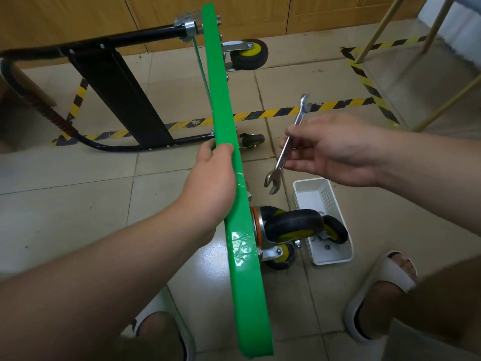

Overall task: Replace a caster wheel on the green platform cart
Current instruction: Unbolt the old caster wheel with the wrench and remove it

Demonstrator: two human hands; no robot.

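Basket [324, 196] holding spare caster [335, 229] beside upended cart [221, 113]

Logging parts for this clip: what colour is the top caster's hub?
The hub is yellow, ringed by a black tyre; head view shows it.

Beige tiled floor [78, 204] crossed by yellow-and-black hazard tape [273, 113]. Wooden cabinet fronts [260, 14] line the far wall; slender pale furniture legs [374, 35] stand at right.

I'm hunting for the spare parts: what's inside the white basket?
The white basket holds a loose caster wheel and a small nut. The cart's mounted caster covers its left edge, so anything there is hidden.
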